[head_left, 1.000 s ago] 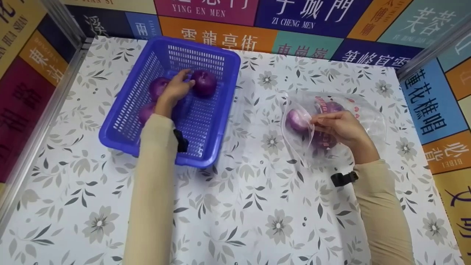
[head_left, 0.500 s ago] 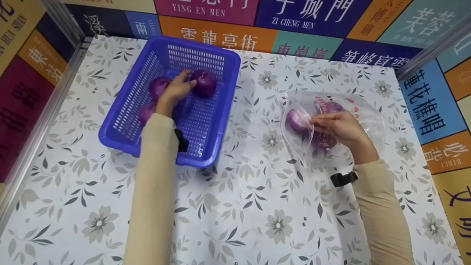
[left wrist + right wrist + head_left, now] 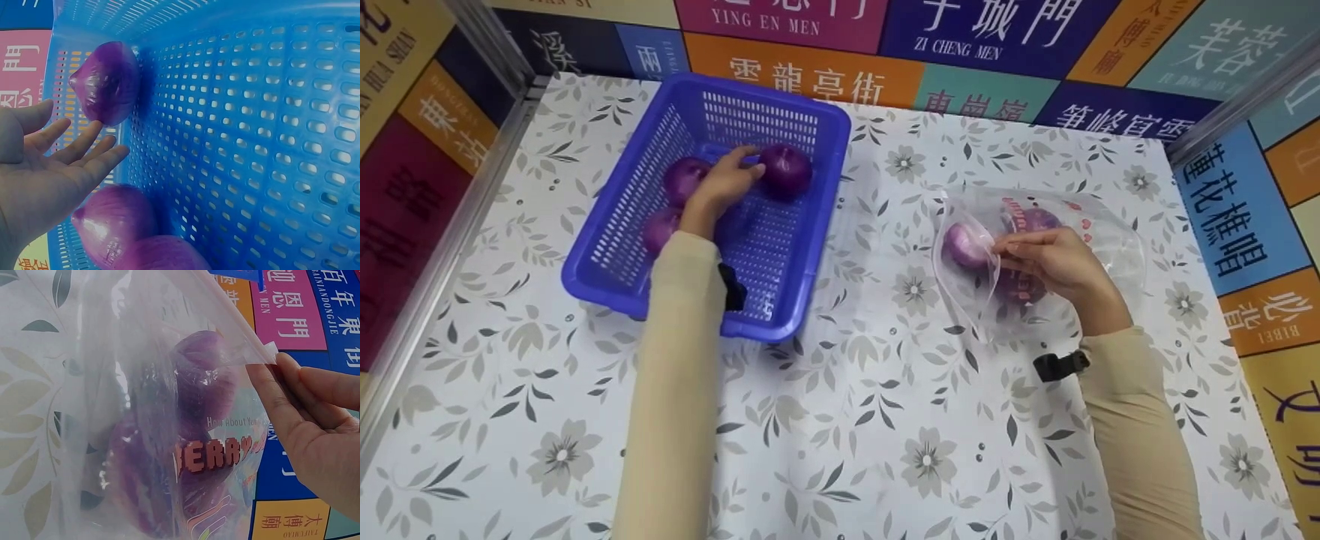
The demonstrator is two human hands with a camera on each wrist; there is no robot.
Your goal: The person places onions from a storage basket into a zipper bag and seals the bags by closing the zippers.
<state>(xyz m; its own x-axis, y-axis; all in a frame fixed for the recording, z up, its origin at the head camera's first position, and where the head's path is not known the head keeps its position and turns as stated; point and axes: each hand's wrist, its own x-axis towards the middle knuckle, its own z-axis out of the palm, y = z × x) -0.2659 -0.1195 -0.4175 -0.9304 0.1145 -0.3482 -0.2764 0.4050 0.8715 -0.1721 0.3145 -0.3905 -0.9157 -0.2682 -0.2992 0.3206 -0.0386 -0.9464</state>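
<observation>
My left hand [image 3: 724, 186] reaches into the blue plastic basket [image 3: 835, 187], its fingers spread and loosely bent. Its fingertips are right at the near side of a red onion [image 3: 786, 174] at the basket's far end. In the left wrist view the palm [image 3: 48, 188] faces up with nothing gripped, the onion [image 3: 109, 84] just beyond the fingers. Two more onions [image 3: 684, 180] lie under and left of the hand. My right hand [image 3: 1057, 262] pinches the edge of a clear printed zip bag [image 3: 1117, 225] between thumb and fingers. Several red onions [image 3: 208, 377] show through its film.
A white table covering [image 3: 847, 435] with grey flowers and leaves lies under the basket and bag. Coloured panels with lettering [image 3: 810, 79] close off the back and both sides. A black wrist camera [image 3: 1060, 365] sits at the right sleeve.
The onion at the far end of the basket has shifted slightly to the right, and the left hand has followed it a little. The right hand and the bag stay in place.
</observation>
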